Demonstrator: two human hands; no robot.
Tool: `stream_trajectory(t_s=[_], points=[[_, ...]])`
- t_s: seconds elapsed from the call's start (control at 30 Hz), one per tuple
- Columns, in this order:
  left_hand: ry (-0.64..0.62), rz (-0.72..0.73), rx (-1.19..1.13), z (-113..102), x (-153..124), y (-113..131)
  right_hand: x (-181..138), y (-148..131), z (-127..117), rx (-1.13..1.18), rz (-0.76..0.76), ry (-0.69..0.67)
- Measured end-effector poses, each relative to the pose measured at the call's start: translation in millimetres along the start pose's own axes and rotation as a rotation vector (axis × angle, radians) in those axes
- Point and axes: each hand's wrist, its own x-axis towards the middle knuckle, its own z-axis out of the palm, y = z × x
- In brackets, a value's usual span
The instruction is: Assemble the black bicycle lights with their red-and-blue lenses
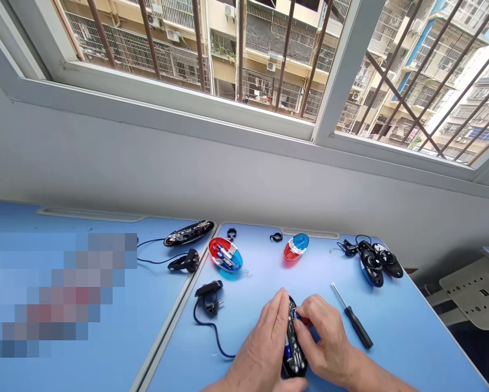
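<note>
A black oval battery housing [295, 354] lies open on the blue table, its inner contacts facing up. My left hand [261, 343] presses along its left side, fingers stretched together and thumb at the near end. A blue-and-white battery [287, 347] shows in the housing beside that hand. With thumb and forefinger, my right hand [324, 337] pinches at a blue battery [295, 314] near the housing's far end; the fingers partly cover it. A black cable [218, 332] runs from under my left hand to a black clamp-like part [209, 299].
A red-and-blue shell [214, 246] holds blue batteries. Beyond are another red-and-blue shell [297, 246] and small black rings [276, 237]. A screwdriver [356, 324] lies to the right, near black cabled units [377, 264]. Another open black housing [188, 233] lies on the left table.
</note>
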Motion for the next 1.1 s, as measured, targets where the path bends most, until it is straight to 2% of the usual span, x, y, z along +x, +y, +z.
stream_trajectory(t_s=[0.63, 0.73, 0.83, 0.97, 1.1], points=[[-0.01, 0.059, 0.012, 1, -1, -3, -5, -3, 5, -0.055, -0.102, 0.0], [0.016, 0.066, 0.008, 2, -1, -4, -4, -2, 4, -0.052, -0.067, 0.009], [0.038, 0.01, 0.001, 1, 0, -4, 3, 1, -8, 0.053, 0.062, -0.086], [0.062, -0.047, -0.016, -8, 3, 2, 6, 6, -35, 0.192, 0.303, -0.327], [0.008, -0.06, -0.044, -22, 4, 10, -3, 10, -42, 0.42, 0.756, -0.38]])
